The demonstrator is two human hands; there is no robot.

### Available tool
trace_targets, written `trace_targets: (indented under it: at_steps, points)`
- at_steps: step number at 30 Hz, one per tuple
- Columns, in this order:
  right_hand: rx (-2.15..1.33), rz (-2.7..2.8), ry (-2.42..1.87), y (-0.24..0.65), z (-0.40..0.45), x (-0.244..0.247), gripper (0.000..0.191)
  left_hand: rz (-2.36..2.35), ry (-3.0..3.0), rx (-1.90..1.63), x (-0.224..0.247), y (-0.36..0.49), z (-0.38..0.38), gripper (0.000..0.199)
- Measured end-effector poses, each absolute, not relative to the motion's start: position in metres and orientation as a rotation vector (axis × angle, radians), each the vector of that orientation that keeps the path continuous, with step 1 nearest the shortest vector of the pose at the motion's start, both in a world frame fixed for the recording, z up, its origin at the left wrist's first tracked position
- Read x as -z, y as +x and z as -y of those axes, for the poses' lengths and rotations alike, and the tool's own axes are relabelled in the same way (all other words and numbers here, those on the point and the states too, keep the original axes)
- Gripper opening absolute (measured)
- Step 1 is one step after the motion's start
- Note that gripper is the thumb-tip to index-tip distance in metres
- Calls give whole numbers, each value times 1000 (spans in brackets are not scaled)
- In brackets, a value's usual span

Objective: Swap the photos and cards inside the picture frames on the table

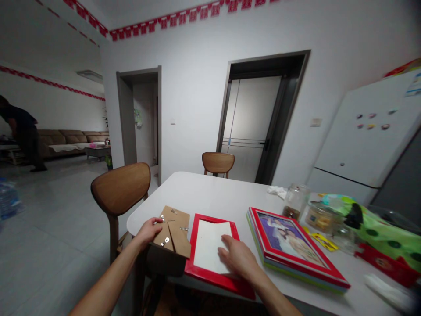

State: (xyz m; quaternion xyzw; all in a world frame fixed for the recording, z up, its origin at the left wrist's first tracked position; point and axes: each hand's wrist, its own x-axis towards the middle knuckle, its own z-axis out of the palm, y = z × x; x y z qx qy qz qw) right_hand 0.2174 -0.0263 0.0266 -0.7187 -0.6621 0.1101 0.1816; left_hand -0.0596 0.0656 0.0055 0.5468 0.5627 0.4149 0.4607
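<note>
A brown backing board (pixel 179 219) with metal clips and a stand flap lies at the near left of the table, partly over its edge. My left hand (pixel 151 231) grips its left side, fingers on top. Right of the board is a red picture frame (pixel 194 237), with a white sheet (pixel 210 245) inside its border. My right hand (pixel 237 256) rests on the right part of the sheet, fingers spread. Farther right sits a stack of picture frames (pixel 296 245), the top one red with a photo of people in it.
Glass jars (pixel 296 199), a green bag (pixel 375 224) and a red basket (pixel 384 263) stand on the right of the white table (pixel 197 188). Wooden chairs (pixel 121 186) border it. A person (pixel 23 131) bends far left.
</note>
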Motion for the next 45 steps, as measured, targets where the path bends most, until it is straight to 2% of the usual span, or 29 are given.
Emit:
trace_targets:
  at_steps: [5, 9, 12, 14, 17, 19, 25, 28, 32, 35, 37, 39, 41, 45]
  points:
    - [-19, 2028, -2236, 212, 35, -30, 30, -1602, 1562, -1062, -10, -58, -64, 14]
    - [107, 2041, -2221, 217, 44, -31, 27, -1631, 1723, -1109, -24, -51, -43, 17]
    - [179, 1999, -2194, 223, 46, -28, 28, -1505, 1871, -1113, -33, -24, -12, 23]
    - [155, 1939, -2213, 227, 45, -24, 37, -1351, 1979, -1079, -34, 4, 14, 28]
    - [108, 1873, -2228, 236, 40, -17, 48, -981, 2242, -861, -27, 44, 48, 42]
    - [90, 1831, -2217, 243, 38, -14, 50, -937, 2343, -715, -20, 61, 59, 44]
    - [-145, 1681, -2110, 255, 34, -12, 61, -1080, 2280, -737, -14, 53, 48, 34]
    - [-520, 1405, -1940, 251, 33, -15, 61, -1117, 2176, -817, -17, 44, 39, 31]
    - [-1006, 1135, -1640, 242, 39, -26, 36, -1065, 2039, -905, -19, 48, 35, 46]
    - [-1240, 889, -1341, 234, 45, -38, 20, -993, 1996, -935, -24, 62, 38, 62]
    - [-1271, 789, -1218, 231, 48, -45, 13, -943, 2022, -995, -29, 73, 41, 62]
    - [-1256, 777, -1169, 229, 49, -50, 11, -903, 2106, -1073, -35, 81, 44, 53]
    - [-1259, 793, -1148, 228, 49, -52, 15, -891, 2220, -1083, -42, 84, 44, 46]
    - [-1192, 905, -1278, 233, 44, -44, 28, -1026, 2241, -1193, -52, 70, 35, 47]
